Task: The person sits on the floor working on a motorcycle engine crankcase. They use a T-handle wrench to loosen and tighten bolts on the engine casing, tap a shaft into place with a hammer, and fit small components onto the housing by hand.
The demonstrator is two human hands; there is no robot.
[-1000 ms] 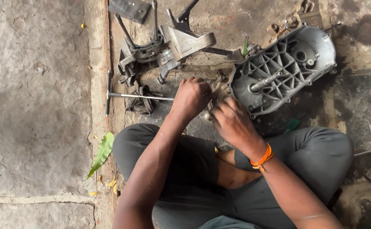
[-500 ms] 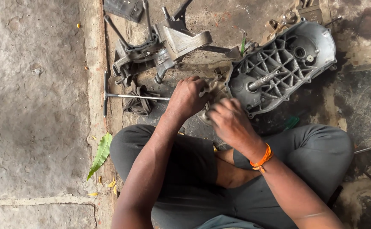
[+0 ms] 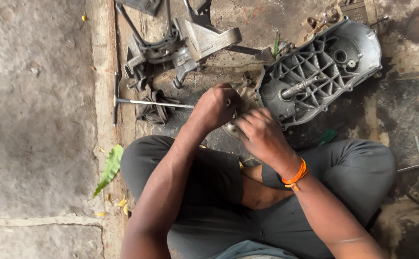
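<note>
A stained concrete floor (image 3: pixel 37 120) carries everything, with a raised strip running along its left part. The person sits cross-legged at the floor's lower middle in dark grey trousers (image 3: pixel 209 192). Largest of the parts is a ribbed aluminium engine casing (image 3: pixel 319 72), lying open side up toward the upper right corner of the floor, a short shaft standing out of its middle. Toward the upper middle edge lies a tangle of grey metal brackets and frame parts (image 3: pixel 185 43). Below these rests a dark crumpled rag (image 3: pixel 154 110), and across it a long T-handle wrench (image 3: pixel 137 101), its cross handle against the raised strip. Another T-handle tool (image 3: pixel 418 160) lies near the right edge.

The left hand (image 3: pixel 215 108) is curled shut around a small part at the near left end of the casing; what it grips is hidden. The right hand (image 3: pixel 262 134), an orange band (image 3: pixel 295 173) on its wrist, presses bent fingers on the same spot, touching the left hand; whether it grips anything cannot be told. A green leaf (image 3: pixel 109 168) lies beside the left knee.
</note>
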